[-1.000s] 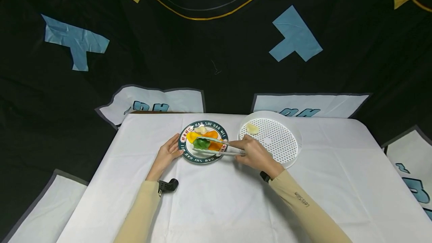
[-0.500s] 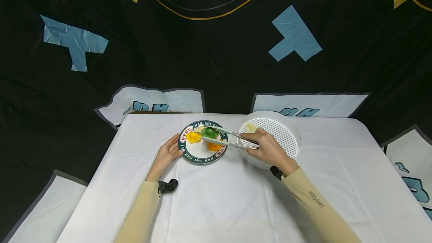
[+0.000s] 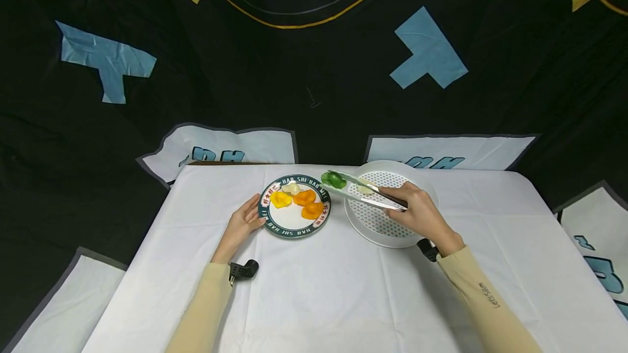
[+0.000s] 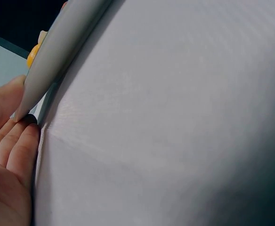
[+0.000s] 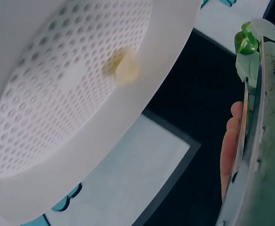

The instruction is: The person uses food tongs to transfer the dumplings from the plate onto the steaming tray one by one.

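My left hand (image 3: 240,225) pinches the left rim of a round plate (image 3: 290,232) with a green lettered border. In the left wrist view, the thumb lies over the rim and the fingers are beneath. Several glossy dumpling-like pieces sit on it: a yellow one (image 3: 281,199), a pale one (image 3: 291,188) and orange ones (image 3: 312,211). My right hand (image 3: 423,215) grips metal tongs (image 3: 378,202). Their tips, with pale covers, hold a green dumpling-like piece (image 3: 333,180) in the air between the plate and a white perforated tray (image 3: 382,226).
Inside the tray, near its far left wall, lies one pale yellow piece (image 5: 127,70). Both dishes stand towards the back of a table with a white cloth (image 3: 314,298). Behind the table hangs a black curtain (image 3: 275,86) with blue tape patches.
The tongs have lifted the green piece off the plate and carried it to the right, towards the tray. My right hand has moved right over the tray. The left hand and plate stay put.
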A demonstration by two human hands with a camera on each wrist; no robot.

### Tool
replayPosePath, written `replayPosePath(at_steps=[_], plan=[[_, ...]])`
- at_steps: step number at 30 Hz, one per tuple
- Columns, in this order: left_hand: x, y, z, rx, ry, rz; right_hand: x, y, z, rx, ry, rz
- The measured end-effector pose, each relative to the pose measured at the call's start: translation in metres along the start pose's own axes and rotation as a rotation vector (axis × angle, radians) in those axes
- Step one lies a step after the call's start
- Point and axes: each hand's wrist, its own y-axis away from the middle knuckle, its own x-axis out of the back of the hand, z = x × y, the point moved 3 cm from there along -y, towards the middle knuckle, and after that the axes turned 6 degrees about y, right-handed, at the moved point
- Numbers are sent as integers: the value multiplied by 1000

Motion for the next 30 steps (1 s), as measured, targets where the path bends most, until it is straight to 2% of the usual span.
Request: replayPosePath(at_steps=[6,16,22,30], plan=[[0,1,2,14,9,-5,12,11,13,-46,10,23],[0,1,1,0,-3,-1,26,28,40,-96,73,81],[0,0,0,24,-12,17,30,38,55,-163,108,81],[0,0,1,-10,-8,0,32,48,71,-238,126,64]])
